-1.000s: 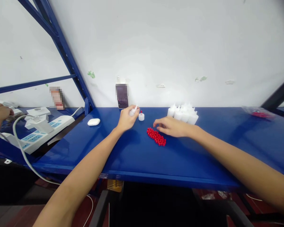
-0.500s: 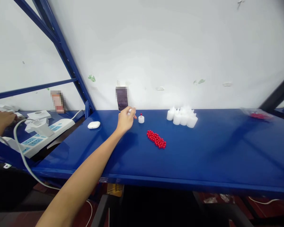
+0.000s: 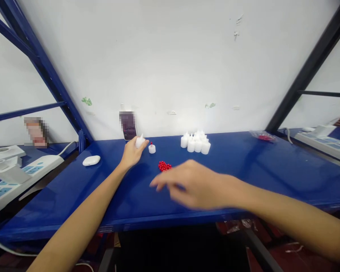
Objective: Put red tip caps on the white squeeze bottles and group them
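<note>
My left hand [image 3: 132, 153] holds a small white bottle [image 3: 140, 141] with a bare pointed nozzle. Just right of it, a white bottle with a red tip [image 3: 152, 149] stands upright on the blue table [image 3: 136, 196]. My right hand [image 3: 191, 184], blurred, hovers in front of the pile of red caps [image 3: 164, 166] and hides part of it. Its thumb and fingers are apart, with nothing seen between them. Several white bottles [image 3: 197, 144] stand grouped near the wall.
A phone [image 3: 129, 126] leans on the wall behind my left hand. A white earbud case [image 3: 91, 160] lies at the left. A clear bag with red pieces [image 3: 263, 136] is at the back right. Power strips [image 3: 25, 177] lie beyond the left posts.
My right hand has come into view from the right. My left hand now shows the white bottle upright in its fingers. The view has shifted right.
</note>
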Motion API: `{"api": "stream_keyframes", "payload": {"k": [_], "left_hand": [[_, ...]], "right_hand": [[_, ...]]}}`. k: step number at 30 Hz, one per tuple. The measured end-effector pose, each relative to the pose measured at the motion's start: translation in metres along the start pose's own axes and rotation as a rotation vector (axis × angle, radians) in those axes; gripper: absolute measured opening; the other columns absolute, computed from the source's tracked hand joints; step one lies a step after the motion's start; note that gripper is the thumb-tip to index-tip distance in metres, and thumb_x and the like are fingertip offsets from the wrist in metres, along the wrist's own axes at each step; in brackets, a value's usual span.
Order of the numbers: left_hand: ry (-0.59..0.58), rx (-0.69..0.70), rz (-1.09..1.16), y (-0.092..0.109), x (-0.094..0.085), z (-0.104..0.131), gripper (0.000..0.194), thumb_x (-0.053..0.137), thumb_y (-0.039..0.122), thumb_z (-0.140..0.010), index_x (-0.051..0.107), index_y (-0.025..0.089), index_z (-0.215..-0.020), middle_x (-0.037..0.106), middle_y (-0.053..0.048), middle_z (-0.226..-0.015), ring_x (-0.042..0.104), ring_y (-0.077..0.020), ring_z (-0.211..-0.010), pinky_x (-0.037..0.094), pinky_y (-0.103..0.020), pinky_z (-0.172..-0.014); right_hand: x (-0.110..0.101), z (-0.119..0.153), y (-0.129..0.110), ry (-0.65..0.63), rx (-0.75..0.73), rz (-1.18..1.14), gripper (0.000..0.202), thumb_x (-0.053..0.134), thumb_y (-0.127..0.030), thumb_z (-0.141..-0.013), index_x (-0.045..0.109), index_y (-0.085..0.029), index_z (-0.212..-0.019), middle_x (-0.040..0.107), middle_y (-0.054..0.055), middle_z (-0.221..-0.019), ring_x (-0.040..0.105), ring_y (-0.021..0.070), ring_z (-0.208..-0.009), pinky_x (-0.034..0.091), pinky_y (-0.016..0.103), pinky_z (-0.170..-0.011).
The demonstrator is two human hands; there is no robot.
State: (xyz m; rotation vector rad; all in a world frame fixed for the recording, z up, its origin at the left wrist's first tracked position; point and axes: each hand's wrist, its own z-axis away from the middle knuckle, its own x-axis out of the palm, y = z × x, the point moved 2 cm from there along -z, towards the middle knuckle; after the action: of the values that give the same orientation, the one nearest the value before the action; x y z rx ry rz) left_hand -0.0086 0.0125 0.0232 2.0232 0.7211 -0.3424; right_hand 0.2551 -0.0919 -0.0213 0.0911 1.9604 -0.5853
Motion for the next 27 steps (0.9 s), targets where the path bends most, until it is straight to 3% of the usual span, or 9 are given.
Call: {"api": "stream_keyframes", "payload": {"k": [3,5,9,12,18,25,27], "left_hand": [[-0.043,0.062,-0.066,0.006,0.0,0.003,0.045,0.06,0.058,-0.085,0.067,0.017,-0.099,0.071,-0.004,-0.088,0.063,-0.0184,-0.076,0.046,-0.027,-0.07],[-0.086,0.116,-0.128,0.008,0.0,0.006,0.044,0.058,0.057,-0.086,0.066,0.017,-0.103,0.072,-0.005,-0.094,0.065,-0.0202,-0.082,0.046,-0.028,-0.075],[-0.172,0.157,-0.316,0.012,-0.001,0.01,0.044,0.051,0.059,-0.091,0.064,0.019,-0.105,0.072,-0.006,-0.09,0.066,-0.023,-0.079,0.044,-0.029,-0.07],[-0.165,0.154,-0.415,0.014,-0.002,0.012,0.042,0.049,0.059,-0.092,0.064,0.021,-0.104,0.07,-0.005,-0.084,0.065,-0.0241,-0.075,0.04,-0.03,-0.065],[-0.194,0.224,-0.319,0.019,0.001,0.014,0.033,0.049,0.051,-0.094,0.06,0.021,-0.092,0.067,-0.002,-0.08,0.061,-0.0191,-0.07,0.038,-0.028,-0.063],[-0.349,0.273,-0.303,0.019,0.004,0.017,0.032,0.048,0.05,-0.095,0.057,0.02,-0.096,0.067,-0.004,-0.083,0.063,-0.0205,-0.072,0.04,-0.028,-0.063],[-0.394,0.296,-0.371,0.018,0.005,0.018,0.032,0.049,0.05,-0.095,0.057,0.02,-0.099,0.068,-0.006,-0.083,0.065,-0.0229,-0.074,0.041,-0.029,-0.063]], "right_hand": [[-0.045,-0.046,0.026,-0.02,0.114,0.13,0.035,0.046,-0.011,-0.092,0.066,-0.017,-0.12,0.071,0.01,-0.11,0.066,0.0213,-0.096,0.048,0.033,-0.081],[-0.054,-0.055,0.033,-0.067,0.135,0.17,0.029,0.048,-0.013,-0.093,0.067,-0.015,-0.115,0.07,0.011,-0.104,0.066,0.0214,-0.091,0.048,0.033,-0.079],[-0.046,-0.052,0.04,-0.099,0.121,0.16,0.02,0.052,-0.019,-0.095,0.068,-0.016,-0.107,0.069,0.009,-0.098,0.065,0.0202,-0.087,0.048,0.032,-0.077],[-0.042,-0.049,0.041,-0.111,0.12,0.165,0.016,0.054,-0.021,-0.096,0.067,-0.017,-0.104,0.068,0.008,-0.096,0.063,0.0192,-0.084,0.047,0.031,-0.074],[-0.045,-0.052,0.037,-0.141,0.133,0.167,0.013,0.052,-0.019,-0.096,0.064,-0.017,-0.099,0.067,0.007,-0.094,0.061,0.0172,-0.08,0.044,0.029,-0.07],[-0.06,-0.049,0.053,-0.316,0.277,0.159,0.013,0.05,-0.027,-0.095,0.059,-0.02,-0.088,0.064,0.006,-0.082,0.057,0.0181,-0.067,0.039,0.03,-0.059],[-0.064,-0.052,0.056,-0.3,0.278,0.153,0.018,0.046,-0.03,-0.097,0.057,-0.021,-0.086,0.062,0.005,-0.078,0.054,0.018,-0.064,0.039,0.031,-0.059]]}}
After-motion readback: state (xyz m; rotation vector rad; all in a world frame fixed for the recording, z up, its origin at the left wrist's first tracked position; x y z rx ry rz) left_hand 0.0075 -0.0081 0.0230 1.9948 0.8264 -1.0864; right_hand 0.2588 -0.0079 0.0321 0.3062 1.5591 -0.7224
